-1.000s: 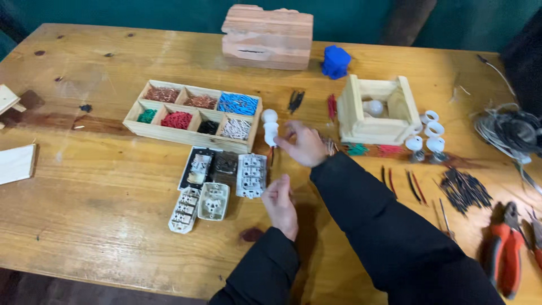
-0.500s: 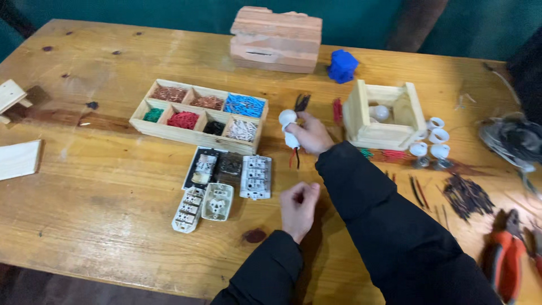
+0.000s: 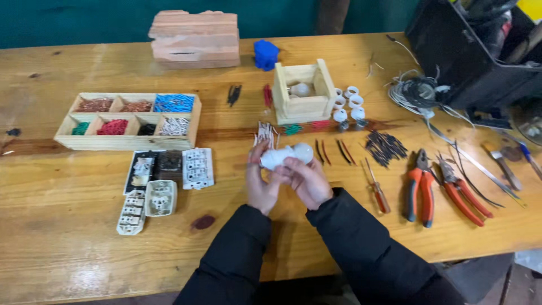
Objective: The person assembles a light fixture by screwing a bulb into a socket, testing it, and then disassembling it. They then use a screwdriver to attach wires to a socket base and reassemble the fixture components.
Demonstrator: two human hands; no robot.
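We gripped the white plastic bulb-and-socket piece point(image 3: 287, 155) in left hand point(image 3: 261, 183) and right hand point(image 3: 307, 182), both closed around it, lifted clear of the wooden worktop point(image 3: 68, 265) near its front edge for a steadier hold.

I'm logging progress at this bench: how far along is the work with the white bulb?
Done: the white bulb is off the table, apparently seated in a white holder. In hand: the left hand and right hand both grip it above the table. Left: another bulb lies in the small wooden box, and loose white holders stand beside it.
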